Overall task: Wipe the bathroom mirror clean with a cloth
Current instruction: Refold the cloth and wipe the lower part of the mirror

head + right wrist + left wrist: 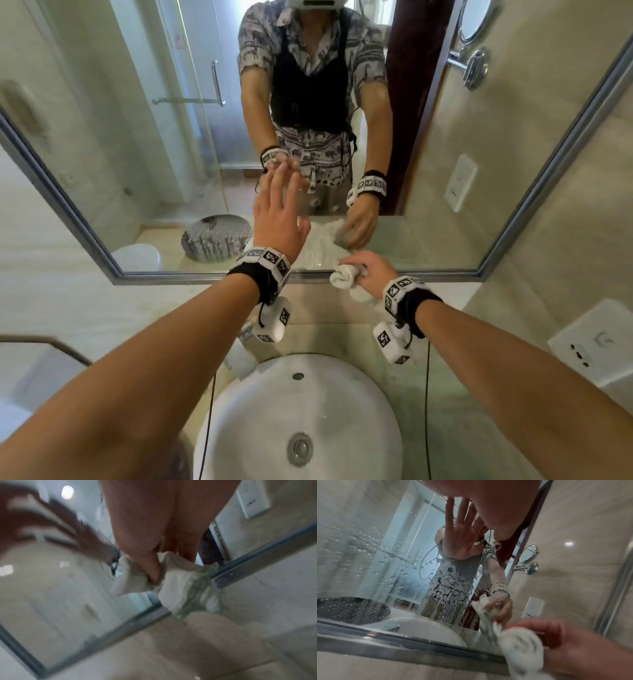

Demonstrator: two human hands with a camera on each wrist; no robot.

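While the right hand (368,274) grips a bunched white cloth (346,275) against the lower frame of the mirror (137,154), the head view shows the left hand (279,219) higher up the glass, fingers straight and spread, seemingly braced flat on it and holding nothing. Below the frame sits a round white basin (308,411) set in the bench (462,428). The wiping step looks to be in hand, at the bottom of a stroke.

From the left wrist, the mirror (368,561) is thick with water droplets across its lower part, so much is judged left to wipe. The cloth (522,646) lies right on the frame, with the right hand (573,649) curled round it.

From the right wrist, blurred by motion, the thumb (150,566) presses into the cloth (180,585), which straddles the mirror's frame (257,563).

Next, the cloth probably needs carrying back up onto the glass, towards the beaded area left of the frame's middle, with firm, even pressure.
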